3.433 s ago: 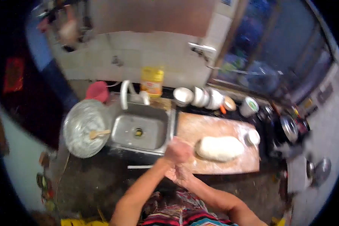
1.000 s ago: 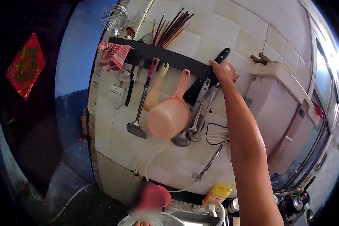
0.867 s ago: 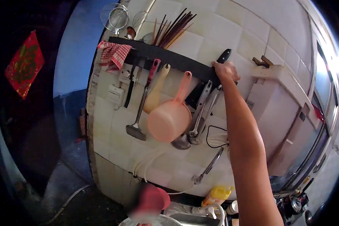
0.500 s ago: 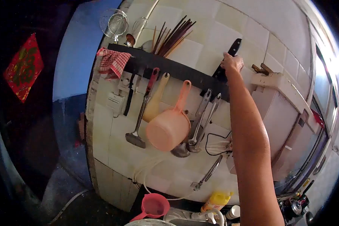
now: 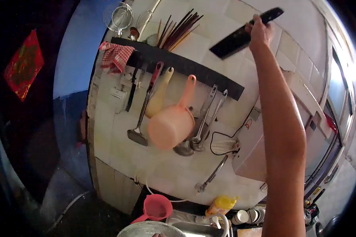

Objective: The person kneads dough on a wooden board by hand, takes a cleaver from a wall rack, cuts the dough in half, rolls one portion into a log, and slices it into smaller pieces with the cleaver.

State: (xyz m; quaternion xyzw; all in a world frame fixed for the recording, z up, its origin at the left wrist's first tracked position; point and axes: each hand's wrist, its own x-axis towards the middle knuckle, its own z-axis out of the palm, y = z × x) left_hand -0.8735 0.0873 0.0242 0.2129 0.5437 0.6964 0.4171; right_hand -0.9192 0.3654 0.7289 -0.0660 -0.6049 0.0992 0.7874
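The right hand [image 5: 262, 32] has its fingers closed around the black knife [image 5: 231, 42], where handle meets blade — arm stretched high, knife tilted, above the right end of the dark rack [image 5: 225, 82]. Left hand [image 5: 159, 235]: mostly hidden near the basin [image 5: 138, 229] — its fingers I cannot tell.

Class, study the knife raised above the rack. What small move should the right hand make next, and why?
Probably lower the knife slowly, keeping its blade away from the hanging dipper: the right hand holds it clear of the black rack, and what looks like a board shows below.
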